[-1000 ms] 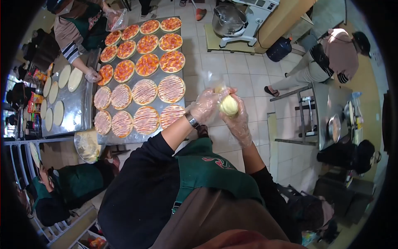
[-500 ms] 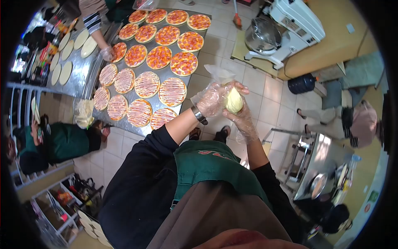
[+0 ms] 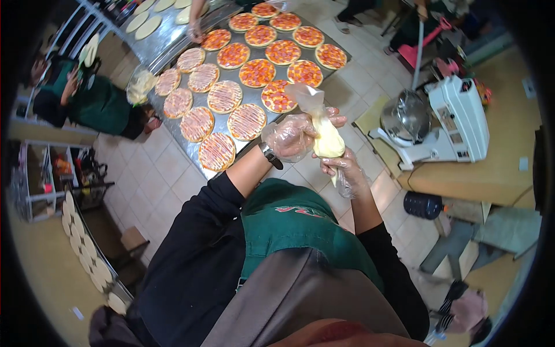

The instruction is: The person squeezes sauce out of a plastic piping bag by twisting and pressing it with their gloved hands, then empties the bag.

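One clear bag point(image 3: 328, 141) of pale yellow filling, my left hand point(image 3: 291, 137) clasping its upper part, right hand point(image 3: 347, 172) gripping its lower end, near side of metal table point(image 3: 241, 152), topped rounds point(image 3: 246, 122) far left.

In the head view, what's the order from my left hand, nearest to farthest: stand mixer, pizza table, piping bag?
1. Piping bag: touching the left hand.
2. Pizza table: ahead and to the left.
3. Stand mixer: off to the right.
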`<action>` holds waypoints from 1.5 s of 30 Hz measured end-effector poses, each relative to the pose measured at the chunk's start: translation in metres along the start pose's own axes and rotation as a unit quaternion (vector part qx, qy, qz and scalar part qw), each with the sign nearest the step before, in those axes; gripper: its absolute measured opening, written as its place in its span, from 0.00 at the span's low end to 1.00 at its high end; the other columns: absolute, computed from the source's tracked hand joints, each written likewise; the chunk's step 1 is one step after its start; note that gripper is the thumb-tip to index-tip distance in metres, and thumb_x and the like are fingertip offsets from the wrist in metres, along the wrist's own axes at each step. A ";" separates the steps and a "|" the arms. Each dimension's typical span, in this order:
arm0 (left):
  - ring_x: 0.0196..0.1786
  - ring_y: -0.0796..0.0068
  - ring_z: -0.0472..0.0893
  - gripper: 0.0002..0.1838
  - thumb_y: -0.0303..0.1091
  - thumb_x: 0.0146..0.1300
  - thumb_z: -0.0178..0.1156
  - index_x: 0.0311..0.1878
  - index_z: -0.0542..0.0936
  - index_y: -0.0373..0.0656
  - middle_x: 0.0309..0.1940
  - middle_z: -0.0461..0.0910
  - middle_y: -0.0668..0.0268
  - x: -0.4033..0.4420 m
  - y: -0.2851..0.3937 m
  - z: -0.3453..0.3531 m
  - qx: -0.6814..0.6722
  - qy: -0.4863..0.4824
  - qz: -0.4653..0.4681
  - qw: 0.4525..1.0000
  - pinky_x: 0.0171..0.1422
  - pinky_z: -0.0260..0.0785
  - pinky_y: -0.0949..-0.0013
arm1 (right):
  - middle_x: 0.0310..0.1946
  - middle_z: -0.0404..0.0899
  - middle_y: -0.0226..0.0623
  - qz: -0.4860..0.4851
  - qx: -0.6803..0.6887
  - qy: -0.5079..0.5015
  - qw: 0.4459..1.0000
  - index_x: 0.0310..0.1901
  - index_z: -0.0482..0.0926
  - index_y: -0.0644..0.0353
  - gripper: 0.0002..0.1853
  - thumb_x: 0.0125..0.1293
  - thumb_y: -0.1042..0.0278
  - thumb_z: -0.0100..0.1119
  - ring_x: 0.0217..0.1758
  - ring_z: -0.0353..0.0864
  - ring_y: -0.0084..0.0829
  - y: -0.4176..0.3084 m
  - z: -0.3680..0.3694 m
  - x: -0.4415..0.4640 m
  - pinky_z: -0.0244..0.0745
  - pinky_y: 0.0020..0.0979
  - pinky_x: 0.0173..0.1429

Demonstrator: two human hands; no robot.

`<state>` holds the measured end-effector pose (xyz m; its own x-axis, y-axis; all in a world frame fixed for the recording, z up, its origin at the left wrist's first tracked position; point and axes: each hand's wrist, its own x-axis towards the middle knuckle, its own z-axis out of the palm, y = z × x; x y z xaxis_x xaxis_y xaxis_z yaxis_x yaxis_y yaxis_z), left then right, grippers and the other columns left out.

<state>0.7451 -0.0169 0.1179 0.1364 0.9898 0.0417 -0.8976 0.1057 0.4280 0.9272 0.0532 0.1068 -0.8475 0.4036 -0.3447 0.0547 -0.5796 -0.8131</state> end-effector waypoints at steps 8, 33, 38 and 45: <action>0.61 0.61 0.72 0.30 0.36 0.62 0.59 0.63 0.61 0.34 0.60 0.69 0.54 -0.003 0.018 -0.016 0.099 0.098 0.083 0.987 0.65 0.65 0.61 | 0.31 0.78 0.48 0.090 0.117 -0.142 0.979 0.52 0.68 0.65 0.23 0.53 0.72 0.60 0.18 0.72 0.26 -0.007 -0.015 0.059 0.65 0.20 0.20; 0.50 0.65 0.78 0.18 0.37 0.66 0.54 0.53 0.70 0.36 0.45 0.77 0.59 -0.002 0.152 -0.091 0.045 0.213 0.142 0.966 0.51 0.74 0.66 | 0.31 0.77 0.52 0.158 0.045 -0.214 0.963 0.50 0.67 0.70 0.26 0.49 0.71 0.62 0.18 0.73 0.29 -0.045 0.054 0.239 0.66 0.21 0.18; 0.48 0.67 0.77 0.11 0.37 0.66 0.53 0.44 0.73 0.38 0.38 0.76 0.62 0.007 0.163 -0.109 0.110 0.225 0.170 0.953 0.52 0.73 0.66 | 0.36 0.79 0.45 0.150 -0.081 -0.267 0.949 0.59 0.60 0.63 0.35 0.47 0.79 0.63 0.31 0.80 0.28 -0.042 0.037 0.278 0.73 0.24 0.30; 0.33 0.77 0.70 0.08 0.37 0.67 0.51 0.33 0.70 0.44 0.26 0.68 0.71 0.047 0.174 -0.123 0.104 0.269 0.296 0.911 0.45 0.67 0.71 | 0.48 0.75 0.33 0.107 -0.212 -0.249 0.939 0.59 0.66 0.62 0.38 0.43 0.74 0.72 0.52 0.74 0.26 -0.068 0.042 0.315 0.67 0.29 0.59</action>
<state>0.5441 0.0599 0.0836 -0.6199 0.7778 -0.1033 -0.6411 -0.4262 0.6383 0.6342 0.1901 0.0733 -0.9293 -0.1323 -0.3448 0.3673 -0.2335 -0.9003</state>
